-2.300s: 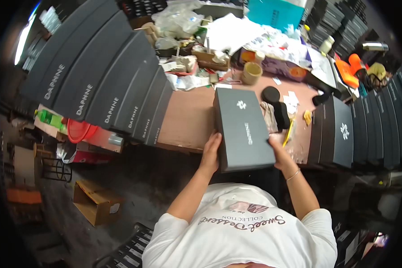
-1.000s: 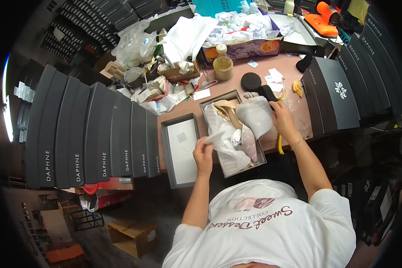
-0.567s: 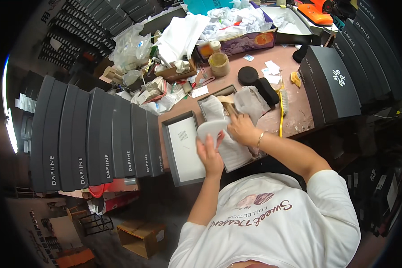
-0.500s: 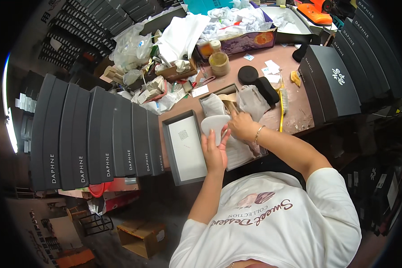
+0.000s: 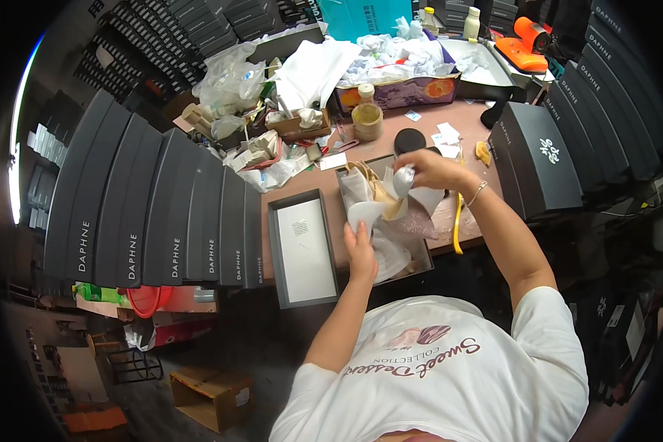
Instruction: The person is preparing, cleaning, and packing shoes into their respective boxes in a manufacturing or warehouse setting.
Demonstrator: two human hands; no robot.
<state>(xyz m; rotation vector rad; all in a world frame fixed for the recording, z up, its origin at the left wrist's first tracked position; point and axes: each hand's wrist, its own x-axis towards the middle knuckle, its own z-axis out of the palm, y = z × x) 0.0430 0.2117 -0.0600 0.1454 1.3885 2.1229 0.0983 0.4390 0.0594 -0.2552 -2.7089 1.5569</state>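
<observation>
Open box (image 5: 398,254) was noted at counter (image 5: 302,188) near edge, overhanging slightly. Left hand (image 5: 361,250) was closed on white tissue paper (image 5: 368,214) inside box; right hand (image 5: 427,168) gripped tissue's upper end, pulled taut. Risk judged: tissue tearing, or box tipped off edge. Box lid (image 5: 302,247) lay just beside, interior up. Clutter was crowded beyond.

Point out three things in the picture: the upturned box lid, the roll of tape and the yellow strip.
box lid (image 5: 302,250), head view, pale inner face.
roll of tape (image 5: 367,121), head view, outer side.
yellow strip (image 5: 457,225), head view, middle.
</observation>
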